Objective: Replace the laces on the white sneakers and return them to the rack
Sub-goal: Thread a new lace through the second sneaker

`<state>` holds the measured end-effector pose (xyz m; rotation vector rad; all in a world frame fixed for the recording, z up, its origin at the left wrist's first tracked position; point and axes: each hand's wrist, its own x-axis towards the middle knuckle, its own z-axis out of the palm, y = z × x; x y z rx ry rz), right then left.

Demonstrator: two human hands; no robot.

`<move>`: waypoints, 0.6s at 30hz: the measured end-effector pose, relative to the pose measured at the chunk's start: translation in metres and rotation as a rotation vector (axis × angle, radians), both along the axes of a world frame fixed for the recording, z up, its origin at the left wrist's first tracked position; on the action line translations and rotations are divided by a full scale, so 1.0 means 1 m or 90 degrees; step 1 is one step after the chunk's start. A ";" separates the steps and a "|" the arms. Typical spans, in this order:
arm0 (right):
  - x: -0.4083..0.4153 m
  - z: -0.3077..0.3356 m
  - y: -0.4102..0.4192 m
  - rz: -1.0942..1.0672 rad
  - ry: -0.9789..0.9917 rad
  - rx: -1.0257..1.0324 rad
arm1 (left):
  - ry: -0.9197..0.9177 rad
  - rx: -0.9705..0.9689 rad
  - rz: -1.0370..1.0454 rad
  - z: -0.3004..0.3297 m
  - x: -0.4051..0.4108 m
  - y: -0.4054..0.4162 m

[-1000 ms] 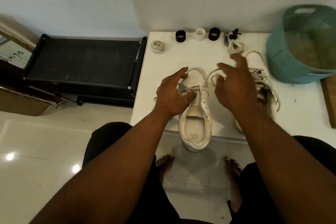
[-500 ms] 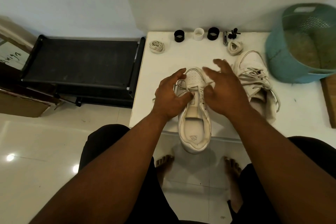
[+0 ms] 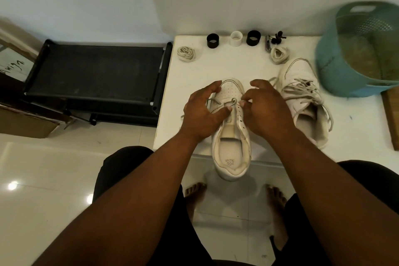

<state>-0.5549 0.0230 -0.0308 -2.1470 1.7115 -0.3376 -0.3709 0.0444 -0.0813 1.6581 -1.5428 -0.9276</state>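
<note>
A white sneaker (image 3: 231,153) lies toe away from me at the front edge of the white table (image 3: 235,65), its heel hanging over the edge. My left hand (image 3: 203,114) rests on its left side, thumb pressing the lace (image 3: 232,101) near the lower eyelets. My right hand (image 3: 265,110) is on the shoe's right side, fingertips pinching the same lace, which forms a small loop between the hands. A second white sneaker (image 3: 302,97) with loose laces lies to the right. Two coiled laces sit farther back: one lace coil (image 3: 186,54) at the left, another lace coil (image 3: 279,55) at the right.
A teal plastic basket (image 3: 358,49) stands at the table's right. Two black rings and a white ring (image 3: 236,38) line the back edge beside small black clips (image 3: 277,39). A low black rack (image 3: 95,75) sits on the floor to the left. My bare feet are under the table.
My right hand has come left from over the second sneaker onto the near sneaker's eyelets, and the lace loop has shortened. The left hand stayed on the shoe.
</note>
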 end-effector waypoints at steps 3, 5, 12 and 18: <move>-0.011 0.008 -0.009 -0.117 -0.035 -0.082 | -0.012 -0.002 0.007 -0.001 0.000 0.000; -0.024 0.015 -0.014 -0.202 -0.056 -0.143 | -0.005 0.002 0.007 -0.001 0.000 0.001; -0.025 0.021 -0.011 -0.224 -0.152 -0.191 | 0.034 0.005 0.001 0.000 0.002 0.001; -0.023 0.020 -0.015 -0.194 -0.342 -0.026 | -0.001 0.125 -0.045 0.014 0.010 -0.005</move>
